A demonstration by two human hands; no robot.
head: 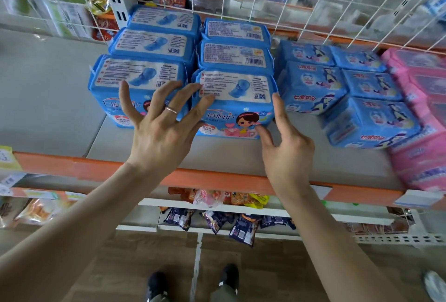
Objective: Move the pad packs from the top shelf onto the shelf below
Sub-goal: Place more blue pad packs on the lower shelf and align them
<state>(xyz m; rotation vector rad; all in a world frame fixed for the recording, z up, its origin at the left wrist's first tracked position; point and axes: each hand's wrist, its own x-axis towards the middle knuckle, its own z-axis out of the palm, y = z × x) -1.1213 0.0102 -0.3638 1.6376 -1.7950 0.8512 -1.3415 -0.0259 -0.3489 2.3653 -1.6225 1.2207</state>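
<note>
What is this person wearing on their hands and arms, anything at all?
Very little. Both forearms are bare: no sleeves, watch or bracelet show. The left hand wears a thin metallic ring on one finger; the right hand shows no ring. No gloves.

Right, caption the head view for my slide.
Left hand and right hand frame the front blue pad pack on the shelf, pink packs far right.

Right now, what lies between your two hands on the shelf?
In the head view, one blue pad pack with a cartoon girl stands between the left hand and the right hand, at the front of its row.
</note>
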